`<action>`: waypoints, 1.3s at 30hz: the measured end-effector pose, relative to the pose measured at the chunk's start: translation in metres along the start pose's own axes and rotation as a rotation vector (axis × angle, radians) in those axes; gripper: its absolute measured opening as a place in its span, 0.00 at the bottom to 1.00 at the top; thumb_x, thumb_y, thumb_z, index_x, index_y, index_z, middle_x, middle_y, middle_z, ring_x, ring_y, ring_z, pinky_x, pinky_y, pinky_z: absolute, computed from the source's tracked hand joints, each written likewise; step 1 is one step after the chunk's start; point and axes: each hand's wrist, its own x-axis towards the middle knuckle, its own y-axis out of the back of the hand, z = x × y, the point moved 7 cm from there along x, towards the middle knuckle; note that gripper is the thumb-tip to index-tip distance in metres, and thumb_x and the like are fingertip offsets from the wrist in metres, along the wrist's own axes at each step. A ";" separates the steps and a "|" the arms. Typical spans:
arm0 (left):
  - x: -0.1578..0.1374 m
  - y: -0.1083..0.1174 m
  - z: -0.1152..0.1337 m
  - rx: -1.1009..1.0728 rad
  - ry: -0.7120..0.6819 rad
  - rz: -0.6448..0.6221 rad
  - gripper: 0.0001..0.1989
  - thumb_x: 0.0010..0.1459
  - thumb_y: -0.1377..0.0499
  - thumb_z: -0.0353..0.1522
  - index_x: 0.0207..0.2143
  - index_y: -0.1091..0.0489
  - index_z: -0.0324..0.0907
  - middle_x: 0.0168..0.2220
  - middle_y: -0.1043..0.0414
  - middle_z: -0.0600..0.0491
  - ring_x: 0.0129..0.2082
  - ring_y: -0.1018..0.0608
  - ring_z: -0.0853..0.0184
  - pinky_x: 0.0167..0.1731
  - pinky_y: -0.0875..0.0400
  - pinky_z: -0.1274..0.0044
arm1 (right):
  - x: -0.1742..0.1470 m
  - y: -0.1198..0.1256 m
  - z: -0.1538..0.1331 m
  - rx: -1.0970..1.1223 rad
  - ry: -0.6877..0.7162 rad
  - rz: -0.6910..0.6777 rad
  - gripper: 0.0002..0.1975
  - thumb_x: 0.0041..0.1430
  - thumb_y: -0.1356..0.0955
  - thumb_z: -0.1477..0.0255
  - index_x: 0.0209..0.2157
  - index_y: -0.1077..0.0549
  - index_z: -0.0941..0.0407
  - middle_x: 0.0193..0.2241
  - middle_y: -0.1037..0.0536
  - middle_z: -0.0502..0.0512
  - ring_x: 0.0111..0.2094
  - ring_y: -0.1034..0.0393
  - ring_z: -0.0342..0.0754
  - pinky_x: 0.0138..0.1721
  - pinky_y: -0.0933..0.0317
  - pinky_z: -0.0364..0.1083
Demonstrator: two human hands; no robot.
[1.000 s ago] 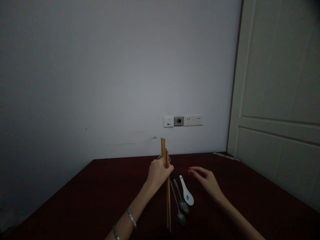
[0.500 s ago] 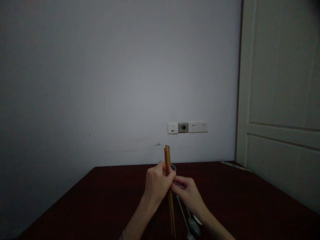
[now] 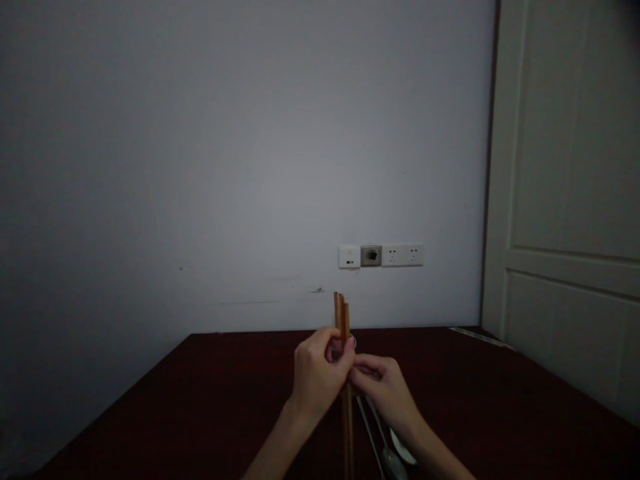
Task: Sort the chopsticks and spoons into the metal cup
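Note:
My left hand (image 3: 320, 373) grips a bundle of wooden chopsticks (image 3: 343, 313) held upright over the dark red table (image 3: 210, 407). Their tops stick up above my fist and their lower ends run down past the bottom of the view. My right hand (image 3: 385, 390) is closed on the same chopsticks just below and right of my left hand. A small cup (image 3: 352, 341) stands behind my hands, mostly hidden. Metal spoons (image 3: 385, 453) and a white ceramic spoon (image 3: 403, 453) lie on the table under my right wrist.
A plain wall with a row of sockets (image 3: 381, 255) rises behind the table. A white door (image 3: 570, 200) stands at the right. A pale strip (image 3: 480, 337) lies at the table's far right corner.
My right hand moved left from over the spoons and closed on the chopsticks under my left hand. The view shifted a little, so the spoons now sit lower.

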 end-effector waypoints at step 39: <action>0.003 -0.001 -0.017 -0.494 0.281 -0.158 0.12 0.46 0.40 0.37 0.27 0.26 0.35 0.12 0.38 0.58 0.11 0.41 0.77 0.12 0.46 0.84 | -0.004 0.006 -0.038 -0.322 0.164 -0.114 0.16 0.52 0.36 0.61 0.22 0.25 0.58 0.22 0.34 0.51 0.26 0.41 0.43 0.29 0.45 0.42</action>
